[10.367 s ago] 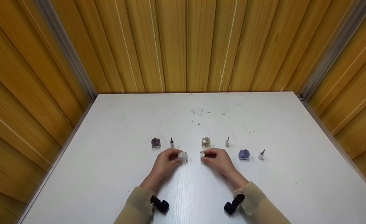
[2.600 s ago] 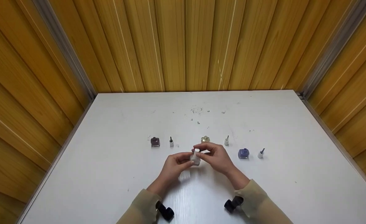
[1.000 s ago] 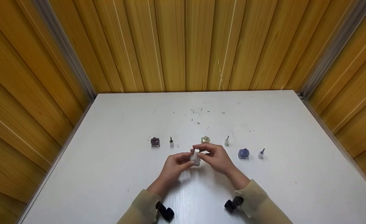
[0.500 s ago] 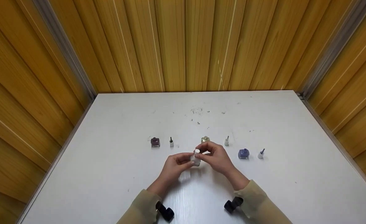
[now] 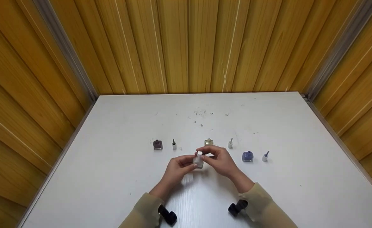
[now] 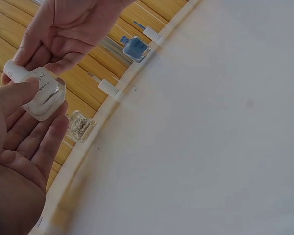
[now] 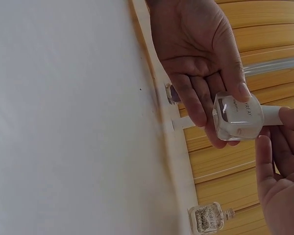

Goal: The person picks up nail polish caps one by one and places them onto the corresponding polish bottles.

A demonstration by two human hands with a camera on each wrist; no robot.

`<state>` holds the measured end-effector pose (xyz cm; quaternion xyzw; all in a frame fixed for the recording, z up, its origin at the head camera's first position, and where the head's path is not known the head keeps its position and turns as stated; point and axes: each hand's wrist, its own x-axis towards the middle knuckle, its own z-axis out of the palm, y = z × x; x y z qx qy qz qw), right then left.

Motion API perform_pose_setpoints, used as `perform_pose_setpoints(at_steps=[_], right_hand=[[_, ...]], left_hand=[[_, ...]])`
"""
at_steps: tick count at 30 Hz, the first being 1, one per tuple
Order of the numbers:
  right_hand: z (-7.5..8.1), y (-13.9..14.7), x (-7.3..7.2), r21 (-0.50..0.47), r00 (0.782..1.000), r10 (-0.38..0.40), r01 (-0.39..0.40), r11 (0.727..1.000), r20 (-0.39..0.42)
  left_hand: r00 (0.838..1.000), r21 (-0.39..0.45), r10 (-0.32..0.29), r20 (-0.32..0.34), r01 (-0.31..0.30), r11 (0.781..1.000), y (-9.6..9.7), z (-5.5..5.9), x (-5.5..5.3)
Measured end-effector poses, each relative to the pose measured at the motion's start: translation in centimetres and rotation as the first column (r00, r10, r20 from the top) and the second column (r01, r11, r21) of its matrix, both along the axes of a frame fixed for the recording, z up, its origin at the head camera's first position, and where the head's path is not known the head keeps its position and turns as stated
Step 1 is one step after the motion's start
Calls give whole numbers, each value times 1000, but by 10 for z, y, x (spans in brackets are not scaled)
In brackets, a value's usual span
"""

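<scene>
A small nail polish bottle (image 7: 240, 117) of clear glass with whitish contents is held over the table between both hands. My left hand (image 5: 176, 172) grips its glass body, thumb across the lettered front. My right hand (image 5: 223, 161) pinches the white cap (image 7: 271, 115), which sits on the bottle's neck; the brush is hidden. Just behind the right fingers stands an uncapped gold-glitter bottle (image 5: 208, 141), partly covered in the head view. Its white brush cap (image 5: 230, 144) stands to the right, brush up.
A dark purple bottle (image 5: 158, 145) stands uncapped at the left beside a brush cap (image 5: 174, 146). To the right are an uncapped blue-violet bottle (image 5: 247, 156) and its brush cap (image 5: 265, 157). The white table (image 5: 116, 126) has dark specks and meets wood-pattern walls (image 5: 173, 47).
Ten seconds ago bottle and cap were apart, one in each hand; now the cap is on the bottle. Lately, the right fingers have shifted slightly about the cap while the left hand stays nearly still.
</scene>
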<state>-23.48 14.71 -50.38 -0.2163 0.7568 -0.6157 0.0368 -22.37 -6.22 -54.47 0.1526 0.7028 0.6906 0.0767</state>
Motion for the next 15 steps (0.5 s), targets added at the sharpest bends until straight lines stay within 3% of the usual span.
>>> perform_pose_setpoints(at_steps=[15], right_hand=[[-2, -4, 0, -16, 998, -68, 68, 998, 9]], left_hand=[[1000, 4, 4, 22, -4, 1000, 2, 2, 0]])
